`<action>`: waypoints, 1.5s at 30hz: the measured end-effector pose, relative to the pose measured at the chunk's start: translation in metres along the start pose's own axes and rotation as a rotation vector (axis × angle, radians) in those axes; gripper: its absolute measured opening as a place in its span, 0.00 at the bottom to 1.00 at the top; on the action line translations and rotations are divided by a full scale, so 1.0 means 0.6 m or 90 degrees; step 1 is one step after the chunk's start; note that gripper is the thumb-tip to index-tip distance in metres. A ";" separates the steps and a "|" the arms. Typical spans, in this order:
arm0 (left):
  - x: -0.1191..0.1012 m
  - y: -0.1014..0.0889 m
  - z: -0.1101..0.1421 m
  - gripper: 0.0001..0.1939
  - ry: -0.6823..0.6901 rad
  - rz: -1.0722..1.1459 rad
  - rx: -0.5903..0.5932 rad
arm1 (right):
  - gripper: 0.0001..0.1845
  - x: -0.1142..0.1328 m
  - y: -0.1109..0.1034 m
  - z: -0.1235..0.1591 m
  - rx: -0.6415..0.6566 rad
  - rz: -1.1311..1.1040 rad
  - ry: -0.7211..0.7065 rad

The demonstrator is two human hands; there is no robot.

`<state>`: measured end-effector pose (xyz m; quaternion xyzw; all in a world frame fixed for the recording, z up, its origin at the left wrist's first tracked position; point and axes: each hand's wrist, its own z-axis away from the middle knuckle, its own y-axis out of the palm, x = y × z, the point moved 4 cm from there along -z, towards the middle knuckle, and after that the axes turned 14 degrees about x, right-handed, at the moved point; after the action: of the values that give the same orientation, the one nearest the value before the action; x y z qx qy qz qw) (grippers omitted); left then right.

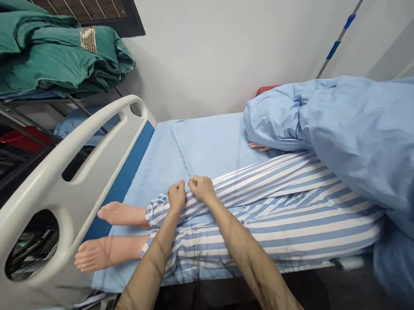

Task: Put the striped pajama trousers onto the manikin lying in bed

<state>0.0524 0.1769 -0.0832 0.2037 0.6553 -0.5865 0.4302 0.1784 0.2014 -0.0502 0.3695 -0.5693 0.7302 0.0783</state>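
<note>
Both my hands are closed on the far leg of a pair of blue-and-white striped pyjama trousers (271,187), near the shin. My left hand (177,195) grips the cloth closer to the ankle. Just to its right, almost touching it, my right hand (202,188) is curled in a fist on the same leg; its fingertips are hidden. The trousers are worn by what looks like a patient manikin lying on its back. Its bare far foot (122,214) and near foot (108,252) stick out of the cuffs. A light blue quilt (362,132) is folded back over its upper body.
A light blue sheet (211,141) covers the bed. The white footboard (88,138) rises at the left, with folded green quilts (59,52) on a rack beyond it. A pole with blue clips (334,48) leans by the wall. A manikin hand (260,147) pokes out from the quilt.
</note>
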 end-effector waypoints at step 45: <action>-0.110 0.078 0.010 0.21 -0.101 -0.201 0.056 | 0.21 -0.040 -0.153 -0.005 -0.153 -0.236 -0.012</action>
<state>0.1267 0.1976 -0.0579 0.0699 0.6167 -0.6894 0.3736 0.2429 0.2426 0.0054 0.4627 -0.5750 0.6269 0.2495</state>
